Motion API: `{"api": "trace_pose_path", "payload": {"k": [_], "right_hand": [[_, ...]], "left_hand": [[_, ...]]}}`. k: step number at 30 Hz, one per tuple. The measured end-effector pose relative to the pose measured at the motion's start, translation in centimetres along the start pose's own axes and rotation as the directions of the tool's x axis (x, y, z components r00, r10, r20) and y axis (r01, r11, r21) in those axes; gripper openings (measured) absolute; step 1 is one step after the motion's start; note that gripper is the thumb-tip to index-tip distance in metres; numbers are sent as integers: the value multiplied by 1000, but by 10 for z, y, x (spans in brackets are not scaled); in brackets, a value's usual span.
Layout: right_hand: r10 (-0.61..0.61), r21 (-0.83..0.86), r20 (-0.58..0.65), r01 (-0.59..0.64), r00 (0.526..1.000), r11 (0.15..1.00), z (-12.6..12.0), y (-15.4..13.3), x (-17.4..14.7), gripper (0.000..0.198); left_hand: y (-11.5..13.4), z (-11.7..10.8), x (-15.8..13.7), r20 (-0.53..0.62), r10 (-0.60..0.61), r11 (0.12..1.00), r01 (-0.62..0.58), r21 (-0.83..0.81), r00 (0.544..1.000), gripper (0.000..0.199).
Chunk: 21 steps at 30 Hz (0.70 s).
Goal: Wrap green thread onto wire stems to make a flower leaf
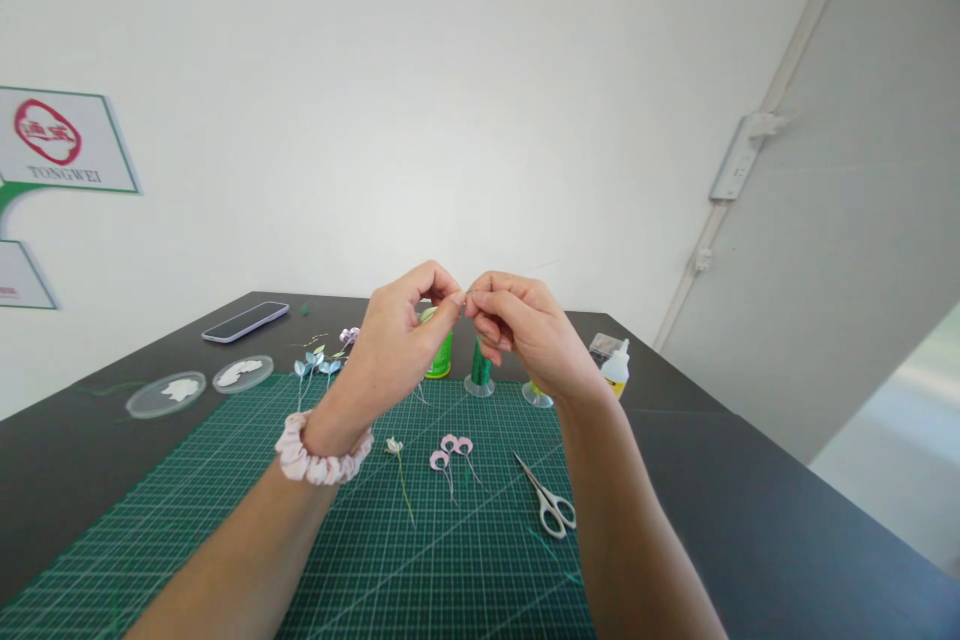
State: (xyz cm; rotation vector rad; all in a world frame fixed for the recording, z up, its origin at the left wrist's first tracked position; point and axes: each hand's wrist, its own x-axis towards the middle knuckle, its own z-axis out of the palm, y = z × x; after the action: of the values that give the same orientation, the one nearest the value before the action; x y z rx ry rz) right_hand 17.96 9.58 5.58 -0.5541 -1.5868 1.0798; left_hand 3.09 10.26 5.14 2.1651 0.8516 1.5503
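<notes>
My left hand (420, 320) and my right hand (517, 320) are raised above the far part of the cutting mat, their fingertips pinched and almost meeting. Whatever lies between the fingers is too small to make out. Below them on the green cutting mat (360, 560) are a small white flower on a green stem (395, 446) and several pink petal loops (450, 444) with thin wire tails. White-handled scissors (555, 510) lie beside my right forearm. Behind the hands stand a spool of green thread (481, 370) and a bright green container (439, 360), both partly hidden.
Light blue flowers (319, 363) and a purple flower (349, 335) lie left of the hands. Two clear dishes with white pieces (166, 396) and a phone (246, 321) are farther left. A glue bottle (616, 367) and another spool (537, 394) stand at the right. A wall rises behind the table.
</notes>
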Motion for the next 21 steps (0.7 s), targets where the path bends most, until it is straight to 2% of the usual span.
{"api": "trace_pose_path", "payload": {"k": [11, 21], "right_hand": [[3, 17, -4, -3, 1000, 1000, 0, 0, 0, 13], [13, 14, -10, -13, 1000, 1000, 1, -1, 0, 12]], "left_hand": [[-1, 1, 0, -46, 61, 997, -59, 44, 997, 12], [1, 2, 0, -73, 56, 998, -53, 42, 996, 11]]}}
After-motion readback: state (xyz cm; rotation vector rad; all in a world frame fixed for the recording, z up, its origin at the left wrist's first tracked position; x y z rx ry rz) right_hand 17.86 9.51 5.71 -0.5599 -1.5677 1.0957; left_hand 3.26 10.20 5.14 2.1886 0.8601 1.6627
